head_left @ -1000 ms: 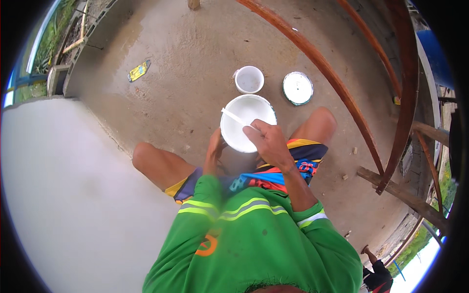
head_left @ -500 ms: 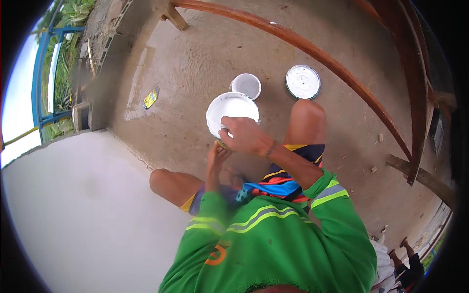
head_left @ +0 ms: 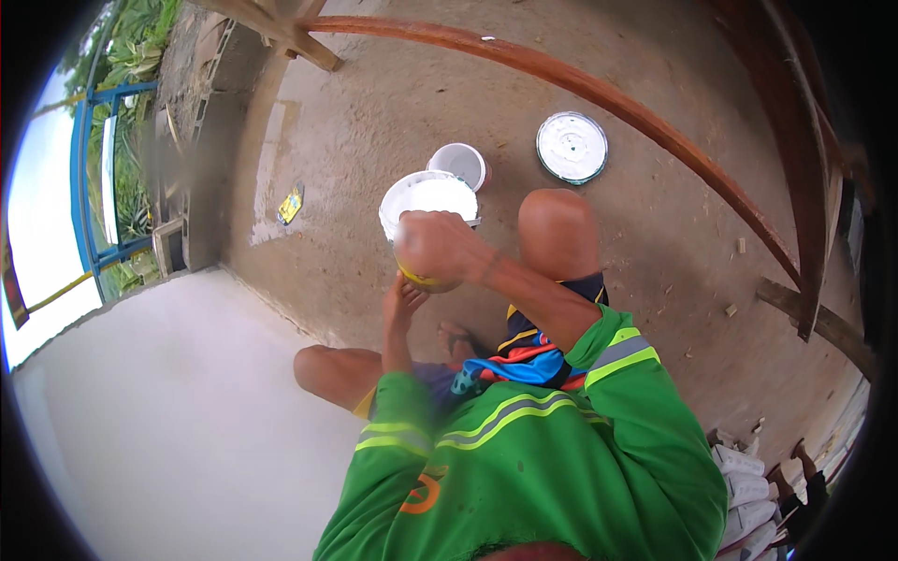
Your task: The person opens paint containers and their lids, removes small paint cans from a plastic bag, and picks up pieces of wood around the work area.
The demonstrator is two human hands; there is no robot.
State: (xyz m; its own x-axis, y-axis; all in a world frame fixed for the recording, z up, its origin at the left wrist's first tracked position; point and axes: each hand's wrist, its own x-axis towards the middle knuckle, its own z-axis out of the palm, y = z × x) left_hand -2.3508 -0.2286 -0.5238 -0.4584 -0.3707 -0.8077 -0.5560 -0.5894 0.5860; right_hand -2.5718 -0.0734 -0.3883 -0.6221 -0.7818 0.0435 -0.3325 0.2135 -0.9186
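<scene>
A large bucket (head_left: 386, 214) of white paint stands in front of my knees, tipped away from me. My right hand (head_left: 435, 245) is closed at its near rim, covering part of the opening. Fingers of my left hand (head_left: 402, 297) press against the bucket's lower near side, where a yellow patch shows. Just beyond the rim is a smaller white bucket (head_left: 458, 164), its pale inside showing. Part of the smaller bucket is hidden behind the large one. Whether paint is running between them I cannot make out.
A round paint-smeared lid (head_left: 572, 148) lies beyond my right knee. A yellow packet (head_left: 291, 205) is on the concrete floor to the left. A long reddish beam (head_left: 561, 70) curves across the far side. A low white wall (head_left: 187, 402) borders my left. Another person's leg (head_left: 806, 463) shows at lower right.
My right hand has come nearer along the rim, and the large bucket leans further away, showing more of its near side. The whole view has shifted slightly.
</scene>
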